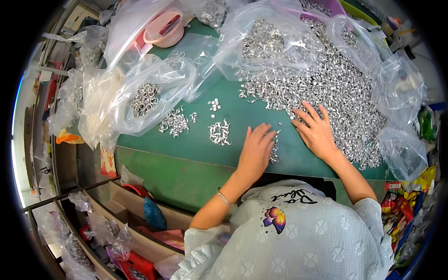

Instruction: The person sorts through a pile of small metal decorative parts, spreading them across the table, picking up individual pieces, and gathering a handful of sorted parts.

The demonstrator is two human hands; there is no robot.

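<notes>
A large heap of small silver metal pieces (345,93), many of them curved, covers the right of the green table (186,151). My right hand (315,131) rests at the heap's near left edge with fingers spread. To its left, my left hand (256,148) lies beside a narrow row of silver pieces (275,148), fingers stretched and a little blurred; I see nothing held, though its palm side is hidden. Farther left sit a small group of curved silver pieces (219,132), a few round silver pieces (214,104) and a looser pile (174,123).
Clear plastic bags (154,112) with silver rings stand at the left, and another bag (280,46) overlies the heap. A pink basket (164,35) is at the back left, a purple tub (326,7) at the back right. Open drawers (126,205) lie below the table's left.
</notes>
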